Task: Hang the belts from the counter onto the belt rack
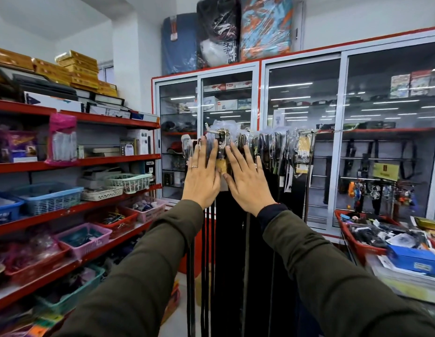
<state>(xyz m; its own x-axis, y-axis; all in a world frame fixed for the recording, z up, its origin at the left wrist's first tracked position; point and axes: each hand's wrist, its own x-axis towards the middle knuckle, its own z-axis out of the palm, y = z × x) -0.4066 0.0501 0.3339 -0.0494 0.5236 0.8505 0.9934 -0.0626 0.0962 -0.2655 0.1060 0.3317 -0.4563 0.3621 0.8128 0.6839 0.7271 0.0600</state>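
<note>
Red shelves of baskets (53,195) stand to my left, a glass cabinet (301,117) behind. Plastic-wrapped belts (267,147) crowd the belt rack (306,131) ahead. My left hand (201,181) and right hand (248,183) press flat, fingers spread, against one hanging belt (221,154).

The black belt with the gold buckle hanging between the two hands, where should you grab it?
Probably the flat strap just below the plastic-wrapped gold buckle, pinched from its two edges. The black belt hangs straight down from the white rack hook, and the open left hand and right hand already flank it.
</note>
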